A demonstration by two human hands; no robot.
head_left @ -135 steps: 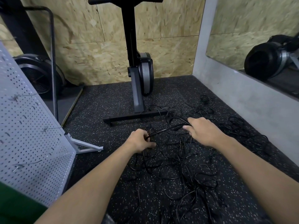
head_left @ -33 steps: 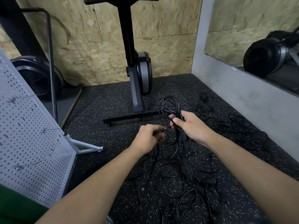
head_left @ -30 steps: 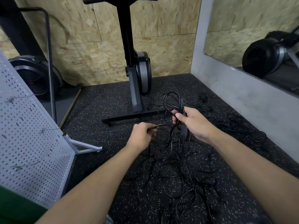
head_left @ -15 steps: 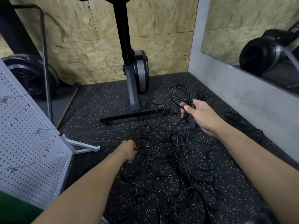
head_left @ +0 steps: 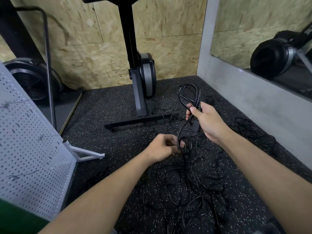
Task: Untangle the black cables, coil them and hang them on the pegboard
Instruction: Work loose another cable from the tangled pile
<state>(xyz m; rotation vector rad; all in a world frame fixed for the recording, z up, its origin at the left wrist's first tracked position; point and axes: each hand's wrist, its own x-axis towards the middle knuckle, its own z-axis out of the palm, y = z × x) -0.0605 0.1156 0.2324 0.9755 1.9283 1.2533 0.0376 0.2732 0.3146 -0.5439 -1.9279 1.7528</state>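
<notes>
dim, even indoor lighting; light is received from above, and only soft shadows are cast. the osb wall (head_left: 168,48) is rendered brightest, while the black cables (head_left: 187,181) are barely separated from the dark speckled floor (head_left: 109,107). a faint sheen is seen on the flywheel housing (head_left: 148,73). straight lines are bowed near the edges, as at the pegboard (head_left: 30,149). the left hand (head_left: 162,146) is slightly smeared by motion.

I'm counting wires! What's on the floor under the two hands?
A loose tangle of black cables lies on the speckled floor beneath the left hand and right hand, which grip one coiled cable. The forearms cover parts of the pile, so nobody can count them.
</notes>
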